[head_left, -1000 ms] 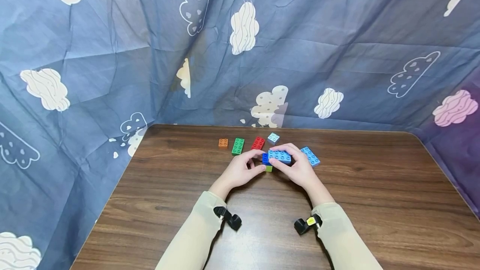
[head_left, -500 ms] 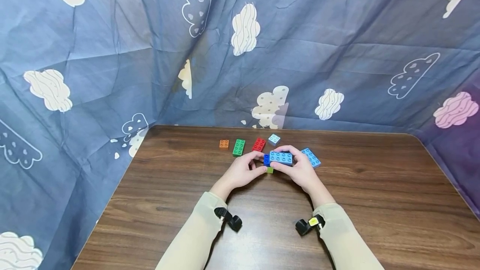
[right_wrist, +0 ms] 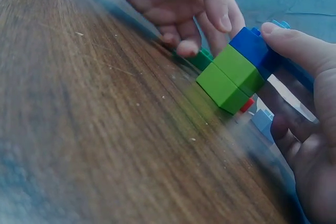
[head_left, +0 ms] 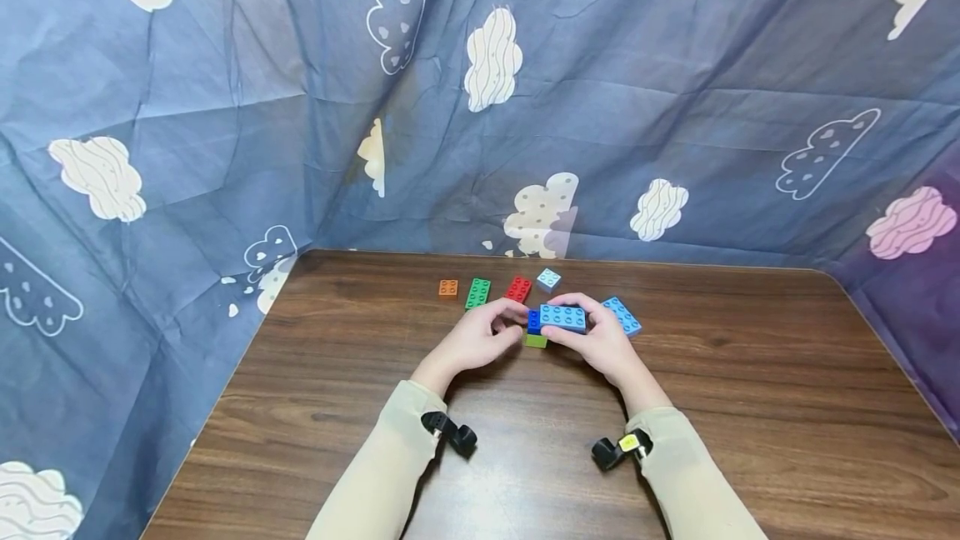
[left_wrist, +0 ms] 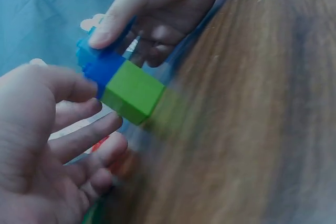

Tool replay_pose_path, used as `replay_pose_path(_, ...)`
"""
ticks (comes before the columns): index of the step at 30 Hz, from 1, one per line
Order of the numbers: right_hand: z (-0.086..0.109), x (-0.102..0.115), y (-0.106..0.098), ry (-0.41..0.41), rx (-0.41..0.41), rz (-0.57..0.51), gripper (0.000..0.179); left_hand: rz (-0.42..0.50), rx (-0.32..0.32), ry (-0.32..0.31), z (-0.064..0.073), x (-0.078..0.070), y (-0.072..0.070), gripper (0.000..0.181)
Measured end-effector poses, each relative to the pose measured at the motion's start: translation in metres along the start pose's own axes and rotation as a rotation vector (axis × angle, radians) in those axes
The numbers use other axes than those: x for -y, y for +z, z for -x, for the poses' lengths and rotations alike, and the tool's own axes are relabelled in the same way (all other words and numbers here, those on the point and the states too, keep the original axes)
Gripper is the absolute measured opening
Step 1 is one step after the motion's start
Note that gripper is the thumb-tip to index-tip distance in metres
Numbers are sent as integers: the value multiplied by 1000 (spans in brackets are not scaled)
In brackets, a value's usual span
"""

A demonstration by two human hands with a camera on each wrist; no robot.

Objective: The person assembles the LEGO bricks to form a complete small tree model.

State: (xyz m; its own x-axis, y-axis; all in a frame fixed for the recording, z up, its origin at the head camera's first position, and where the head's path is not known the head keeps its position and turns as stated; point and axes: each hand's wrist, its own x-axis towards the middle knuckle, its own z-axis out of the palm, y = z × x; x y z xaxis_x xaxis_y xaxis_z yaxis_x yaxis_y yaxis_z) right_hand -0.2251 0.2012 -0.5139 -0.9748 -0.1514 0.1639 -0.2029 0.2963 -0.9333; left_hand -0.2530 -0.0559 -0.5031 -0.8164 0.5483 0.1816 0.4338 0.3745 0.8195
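Note:
My right hand [head_left: 606, 343] pinches a light blue eight-stud toy brick [head_left: 562, 318] between thumb and fingers. That brick sits on top of a dark blue brick [head_left: 533, 322], with part of the dark blue studs bare on the left. Lime green bricks [right_wrist: 226, 80], two layers in the right wrist view, form the bottom of the stack on the table. My left hand [head_left: 480, 340] is at the stack's left side, its fingers loosely bent and holding nothing. In the left wrist view, its index fingertip [left_wrist: 86, 88] overlaps the dark blue brick's edge.
Behind the hands lie an orange brick [head_left: 447, 288], a green brick [head_left: 477, 293], a red brick [head_left: 517, 288] and a pale blue brick [head_left: 548, 278]. Another blue brick [head_left: 622, 317] lies just right of my right hand. A cloud-patterned cloth [head_left: 420, 215] hangs behind the wooden table [head_left: 750, 373].
My left thumb has drawn back from the lime green part of the stack, and the left hand has shifted slightly left. The right hand keeps its grip on the light blue brick.

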Motion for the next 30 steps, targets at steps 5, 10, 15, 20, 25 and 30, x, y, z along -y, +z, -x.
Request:
replay_pose_path(5,0,0,0,12,4,16,45,-105,-194,-33,0,-6,-10,29)
replay_pose_path(10,-1,-1,0,20,11,13,47,-246,-355,-77,1,-5,-12,42)
replay_pose_path(15,-1,-1,-1,25,15,11,45,-345,-374,-120,4,-2,-12,60)
replay_pose_path(20,-2,-3,-2,28,16,18,45,-381,-321,-163,4,1,-12,59)
replay_pose_path(25,-3,-5,-3,27,15,16,45,-363,-309,-165,2,2,-13,49)
replay_pose_path(30,-3,-6,-3,28,16,17,46,-336,-328,-104,-1,18,-11,49)
